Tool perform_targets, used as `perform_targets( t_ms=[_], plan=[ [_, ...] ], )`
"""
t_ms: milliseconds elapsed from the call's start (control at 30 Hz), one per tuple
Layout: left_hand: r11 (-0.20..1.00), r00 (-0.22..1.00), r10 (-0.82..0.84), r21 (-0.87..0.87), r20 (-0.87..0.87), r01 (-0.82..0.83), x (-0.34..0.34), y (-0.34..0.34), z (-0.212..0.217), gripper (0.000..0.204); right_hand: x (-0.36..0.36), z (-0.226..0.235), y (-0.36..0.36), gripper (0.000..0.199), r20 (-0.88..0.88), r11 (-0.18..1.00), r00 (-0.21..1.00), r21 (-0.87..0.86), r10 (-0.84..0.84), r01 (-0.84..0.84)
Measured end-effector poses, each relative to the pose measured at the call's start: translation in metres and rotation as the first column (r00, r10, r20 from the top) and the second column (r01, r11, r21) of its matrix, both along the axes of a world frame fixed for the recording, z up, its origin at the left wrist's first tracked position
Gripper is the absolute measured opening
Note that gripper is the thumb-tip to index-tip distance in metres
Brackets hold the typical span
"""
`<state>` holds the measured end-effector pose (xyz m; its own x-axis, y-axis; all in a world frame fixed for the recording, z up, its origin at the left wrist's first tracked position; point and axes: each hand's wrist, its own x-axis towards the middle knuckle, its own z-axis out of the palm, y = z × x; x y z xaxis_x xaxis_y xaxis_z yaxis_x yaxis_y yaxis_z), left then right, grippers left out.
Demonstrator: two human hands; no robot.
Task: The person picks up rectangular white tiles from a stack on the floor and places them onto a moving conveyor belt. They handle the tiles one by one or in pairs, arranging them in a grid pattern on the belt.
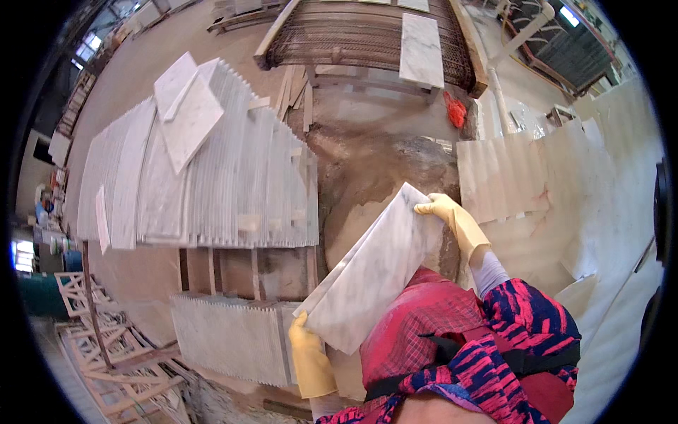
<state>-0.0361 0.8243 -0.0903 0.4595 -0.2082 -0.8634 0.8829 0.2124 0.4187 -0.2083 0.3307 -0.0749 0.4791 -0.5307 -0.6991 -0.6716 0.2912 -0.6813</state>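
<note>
Marble slab (374, 275) white, grey-veined, tilted in front of our chest, above wet floor (367, 169). Stacked upright marble tiles (212, 177) to our left. Our left hand (309, 360), yellow-gloved, clamps slab's lower corner; our right hand (452, 219), yellow-gloved, grips upper edge.

Your left hand (311, 360), in a yellow glove, shows only its back; the fingertips are hidden behind the lower corner of the white marble slab (374, 272). Your right hand (452, 219) curls over the slab's edge at two o'clock, so its palm is out of sight. The slab's underside cannot be seen. Your red patterned clothing (480, 346) covers the floor at five o'clock. The shelves (53, 212) at nine o'clock are too small and bent to make out.
</note>
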Motion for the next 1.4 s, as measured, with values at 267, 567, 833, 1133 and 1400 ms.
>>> perform_targets(
  t_ms=[267,567,833,1133,1400],
  plan=[
    [0.998,0.998,0.07,0.011,-0.008,-0.069,0.037,-0.131,0.009,0.053,0.065,-0.003,-0.132,0.074,-0.03,0.966,0.992,-0.226,0.123,-0.126],
    [0.999,1.0,0.02,-0.035,-0.011,-0.02,0.153,-0.221,-0.024,0.053,0.188,0.072,-0.22,0.074,-0.2,0.87,0.964,-0.427,0.177,-0.248],
    [0.998,0.998,0.061,-0.018,-0.014,-0.062,0.213,-0.314,-0.036,0.052,0.272,0.105,-0.298,0.069,-0.17,0.889,0.977,-0.416,0.13,-0.191],
    [0.975,0.967,0.191,-0.081,-0.168,-0.207,0.252,-0.403,-0.054,0.051,0.383,0.068,-0.406,0.066,-0.171,0.825,0.959,-0.49,0.225,-0.281],
    [0.933,0.931,0.334,-0.088,-0.146,-0.349,0.272,-0.47,-0.101,0.047,0.474,0.029,-0.483,0.051,0.049,0.893,0.981,-0.423,0.19,-0.152]
  ],
)
